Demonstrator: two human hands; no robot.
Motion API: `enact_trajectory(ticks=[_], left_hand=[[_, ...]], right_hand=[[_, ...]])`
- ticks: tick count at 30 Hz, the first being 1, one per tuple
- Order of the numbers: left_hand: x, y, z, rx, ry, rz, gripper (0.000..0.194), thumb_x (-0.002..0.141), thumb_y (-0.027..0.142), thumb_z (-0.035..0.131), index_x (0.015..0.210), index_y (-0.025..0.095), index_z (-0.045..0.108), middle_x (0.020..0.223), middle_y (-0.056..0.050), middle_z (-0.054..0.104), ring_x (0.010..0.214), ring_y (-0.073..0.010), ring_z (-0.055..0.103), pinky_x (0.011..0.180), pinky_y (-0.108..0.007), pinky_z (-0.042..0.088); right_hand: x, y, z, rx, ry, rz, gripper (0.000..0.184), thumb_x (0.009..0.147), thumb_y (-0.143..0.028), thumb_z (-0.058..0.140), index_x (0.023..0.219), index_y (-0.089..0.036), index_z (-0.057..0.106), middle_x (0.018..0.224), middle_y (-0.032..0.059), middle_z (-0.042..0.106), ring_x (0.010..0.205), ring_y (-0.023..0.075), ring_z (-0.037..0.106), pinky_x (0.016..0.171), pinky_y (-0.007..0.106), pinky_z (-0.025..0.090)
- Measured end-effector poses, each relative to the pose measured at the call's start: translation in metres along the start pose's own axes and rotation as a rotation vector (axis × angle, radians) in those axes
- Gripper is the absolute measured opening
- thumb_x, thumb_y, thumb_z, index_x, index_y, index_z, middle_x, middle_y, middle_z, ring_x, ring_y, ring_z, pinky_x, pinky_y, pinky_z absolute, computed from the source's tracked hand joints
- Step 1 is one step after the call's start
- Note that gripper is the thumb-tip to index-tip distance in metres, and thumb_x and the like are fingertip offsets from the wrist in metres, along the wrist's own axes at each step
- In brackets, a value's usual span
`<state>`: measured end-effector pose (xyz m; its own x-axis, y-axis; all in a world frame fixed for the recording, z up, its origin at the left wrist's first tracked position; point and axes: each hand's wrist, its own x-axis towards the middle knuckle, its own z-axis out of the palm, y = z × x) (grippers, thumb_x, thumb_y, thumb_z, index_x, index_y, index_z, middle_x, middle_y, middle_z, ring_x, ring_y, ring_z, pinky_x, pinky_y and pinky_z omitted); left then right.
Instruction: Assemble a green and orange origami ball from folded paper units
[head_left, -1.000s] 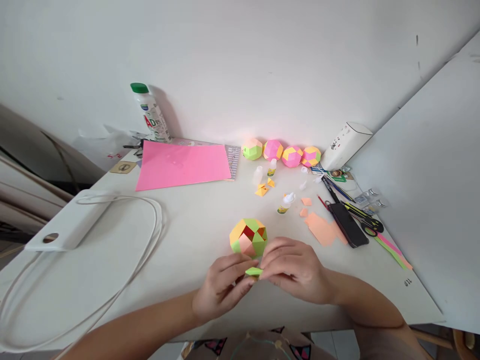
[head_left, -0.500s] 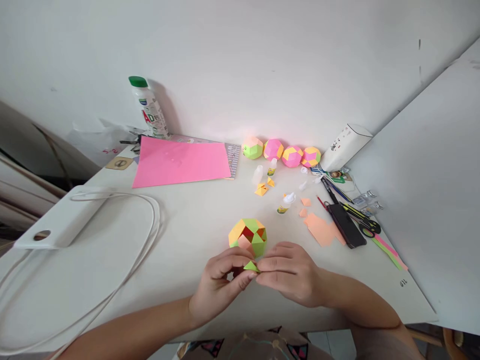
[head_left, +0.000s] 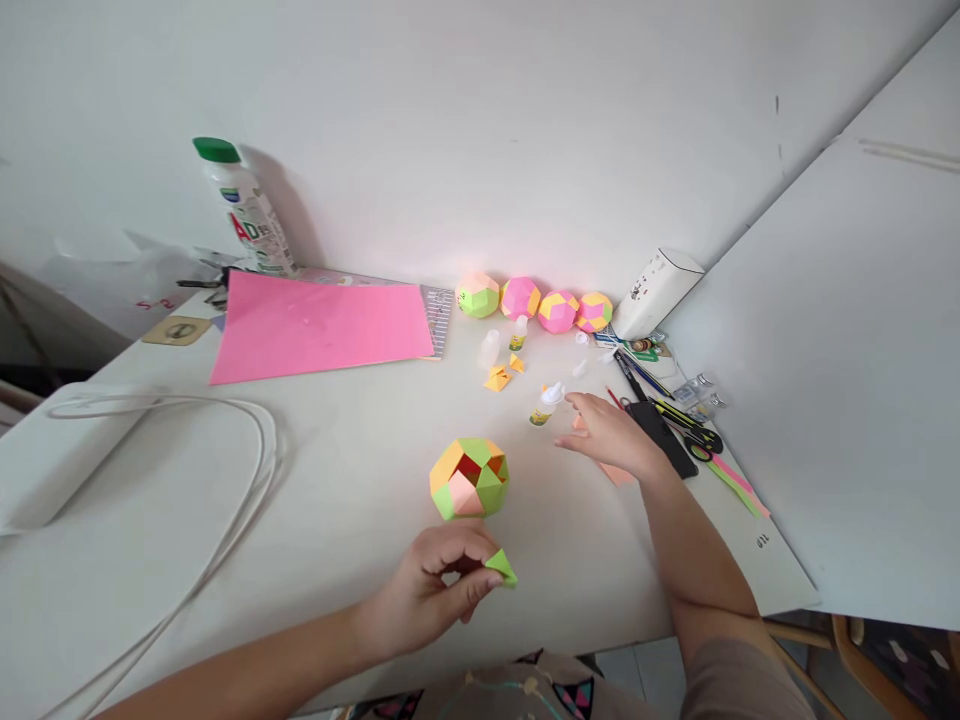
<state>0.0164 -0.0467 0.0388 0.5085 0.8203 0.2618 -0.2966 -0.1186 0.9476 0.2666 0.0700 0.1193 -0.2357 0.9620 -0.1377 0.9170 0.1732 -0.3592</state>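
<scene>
Between thumb and fingers, my left hand [head_left: 442, 580] pinches a small folded green paper piece [head_left: 502, 568] near the table's front. Just beyond it sits a hollow paper ball [head_left: 471, 478] in green, yellow-orange and peach, with open gaps showing its inside. My right hand [head_left: 600, 430] is stretched out to the right, fingers apart and holding nothing. Its fingertips are close to a small glue bottle [head_left: 546, 403] with a white nozzle, seemingly apart from it. Peach paper [head_left: 616, 472] lies partly hidden under that hand.
Several finished paper balls [head_left: 520, 298] line the wall. Yellow folded pieces [head_left: 498, 378] and small bottles [head_left: 490, 347] lie before them. Pink sheets [head_left: 322, 325] and a green-capped bottle [head_left: 247, 210] are at left, with a looped white cable [head_left: 259, 480]. Scissors [head_left: 701, 445] and a black case [head_left: 664, 435] lie at right.
My right hand has let go of the green paper piece and moved right and away, toward the glue bottle. My left hand keeps the piece. The view has turned slightly right.
</scene>
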Motion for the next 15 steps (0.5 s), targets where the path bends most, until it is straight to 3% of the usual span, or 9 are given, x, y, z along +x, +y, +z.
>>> enact_trajectory(ticks=[5,8,12,15], left_hand=[[0.003,-0.002,-0.004,-0.232,0.054,-0.107,0.014,0.090,0.028,0.061,0.085,0.016,0.061,0.072,0.004,0.050,0.041,-0.0015,0.049,0.041,-0.016,0.040],[0.005,0.000,-0.007,-0.300,0.078,-0.118,0.011,0.088,0.025,0.063,0.083,0.016,0.061,0.080,0.002,0.053,0.042,-0.0017,0.053,0.042,-0.016,0.043],[0.006,0.003,-0.008,-0.339,0.073,-0.119,0.010,0.088,0.024,0.064,0.082,0.015,0.062,0.083,0.001,0.055,0.043,-0.0021,0.055,0.043,-0.017,0.045],[0.006,0.004,-0.008,-0.351,0.066,-0.133,0.011,0.088,0.024,0.064,0.083,0.015,0.062,0.077,0.002,0.054,0.042,-0.0020,0.054,0.044,-0.017,0.045]], right_hand=[[0.037,0.005,0.047,0.215,0.102,0.028,0.037,0.074,-0.033,0.069,0.105,-0.017,0.057,0.100,0.0081,0.066,0.090,0.0218,0.062,0.074,0.031,0.047],[0.049,0.006,0.062,0.283,0.155,0.008,0.032,0.077,-0.032,0.064,0.103,-0.017,0.055,0.094,0.0060,0.065,0.085,0.0200,0.061,0.074,0.032,0.048],[0.038,0.003,0.046,0.362,0.196,-0.094,0.032,0.083,-0.033,0.057,0.111,-0.019,0.052,0.105,0.0068,0.062,0.093,0.0199,0.060,0.082,0.034,0.050],[0.010,-0.006,0.017,0.424,0.176,-0.395,0.041,0.086,-0.030,0.057,0.126,-0.023,0.049,0.119,0.0082,0.056,0.106,0.0206,0.057,0.093,0.036,0.047]])
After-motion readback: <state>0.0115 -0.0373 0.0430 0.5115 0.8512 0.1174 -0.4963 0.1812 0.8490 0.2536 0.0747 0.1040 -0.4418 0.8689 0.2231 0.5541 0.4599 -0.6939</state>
